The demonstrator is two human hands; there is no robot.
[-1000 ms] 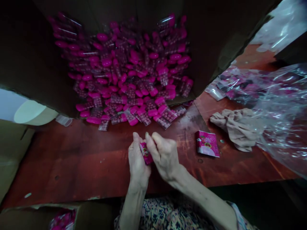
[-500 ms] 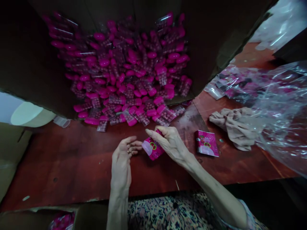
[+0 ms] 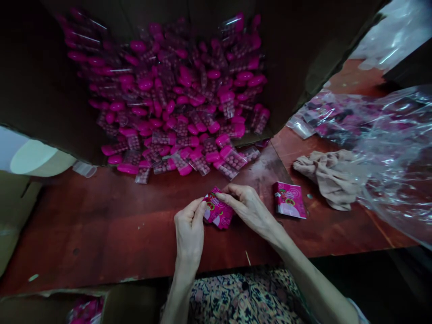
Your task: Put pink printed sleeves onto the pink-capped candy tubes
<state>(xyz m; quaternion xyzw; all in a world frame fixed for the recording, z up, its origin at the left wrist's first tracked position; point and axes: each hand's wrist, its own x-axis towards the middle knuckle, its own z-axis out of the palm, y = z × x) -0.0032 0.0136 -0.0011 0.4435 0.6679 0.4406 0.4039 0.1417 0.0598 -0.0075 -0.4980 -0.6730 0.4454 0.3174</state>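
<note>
Both hands meet above the front part of the table. My left hand (image 3: 189, 227) is closed, with thumb and fingertips pinching the left edge of some pink printed labels (image 3: 218, 215). From the other side, my right hand (image 3: 250, 208) grips the same labels, its thumb lying on top. They look fanned or overlapped between the hands; how many there are I cannot tell. To the right lies a flat stack of matching pink labels (image 3: 290, 200). Beyond my hands, small clear containers with pink caps and pink beads (image 3: 202, 153) spill in a heap from a tipped cardboard box (image 3: 290, 81).
A crumpled beige cloth (image 3: 332, 177) and a large clear plastic bag (image 3: 398, 166) lie at the right. On the left are a white bowl (image 3: 38, 159) and a small clear container (image 3: 84, 168). An open carton (image 3: 126, 306) with pink items stands below the table's front edge.
My left hand has moved right and closed on the labels, where its fingers were apart before. The labels have turned and spread between both hands.
</note>
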